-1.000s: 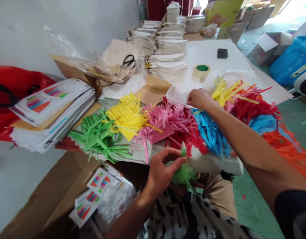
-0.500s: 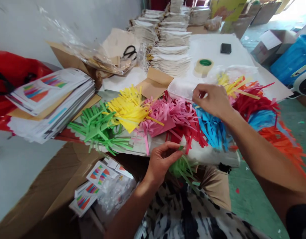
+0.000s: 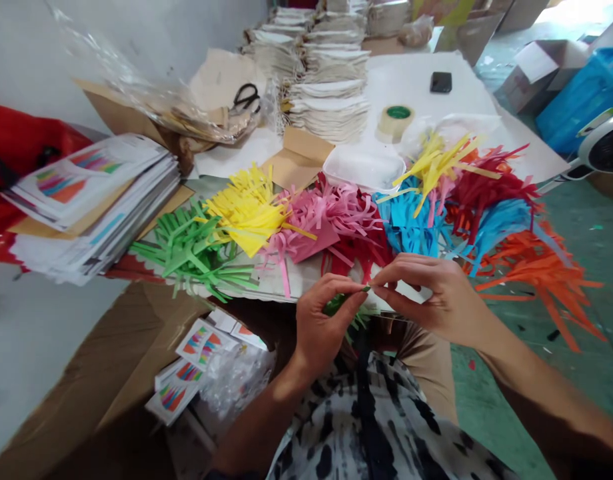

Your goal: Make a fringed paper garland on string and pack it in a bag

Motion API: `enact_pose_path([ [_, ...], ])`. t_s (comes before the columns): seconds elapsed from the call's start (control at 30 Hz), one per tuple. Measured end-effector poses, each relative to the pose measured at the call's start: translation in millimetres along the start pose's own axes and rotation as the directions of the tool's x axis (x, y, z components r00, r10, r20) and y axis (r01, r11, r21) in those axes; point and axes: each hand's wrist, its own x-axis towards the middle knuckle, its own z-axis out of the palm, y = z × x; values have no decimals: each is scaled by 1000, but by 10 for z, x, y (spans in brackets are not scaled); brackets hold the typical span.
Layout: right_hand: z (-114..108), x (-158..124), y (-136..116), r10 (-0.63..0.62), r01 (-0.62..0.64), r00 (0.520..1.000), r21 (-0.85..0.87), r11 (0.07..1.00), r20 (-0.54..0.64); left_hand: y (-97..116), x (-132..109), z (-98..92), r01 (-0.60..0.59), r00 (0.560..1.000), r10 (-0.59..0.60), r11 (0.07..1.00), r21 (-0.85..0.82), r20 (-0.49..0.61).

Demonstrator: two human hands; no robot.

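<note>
Just off the table's front edge, my left hand pinches the top of a green paper tassel between thumb and fingertips. Its fringe hangs below, partly behind the hand. My right hand is closed in a pinch at that same tip, thumb and forefinger nearly meeting the left fingertips; whatever it holds is too small to make out. Along the table edge lie fringed paper bunches: green, yellow, pink, red and blue.
Behind the fringes sit a white plastic tray, a tape roll and a black box-like object. Stacked paper bundles and scissors lie farther back. Printed sheets are piled left, above a cardboard box. Orange fringe overhangs the right edge.
My right hand has come down from beside the white tray to my left fingertips. My left hand keeps its pinch on the green tassel. The view has shifted slightly.
</note>
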Motion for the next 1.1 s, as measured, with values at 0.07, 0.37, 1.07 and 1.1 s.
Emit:
enact_pose_path([
  [0.07,-11,-19,-23,-4,4,1000,10,1000,-12,20,-15,8,-27,1000,26,1000,8,17],
  [0.37,-30,-106,-77,-8,8,1000,10,1000,8,95,-45,3,-73,995,66,994,82,79],
  [1.07,-14,-178,-112,-42,45,998,-84,995,41,148,-77,-13,-220,969,188,952,212,159],
  [1.1,-19,-181,-106,-47,52,997,-93,994,53,150,-77,-12,-233,966,198,945,230,165],
])
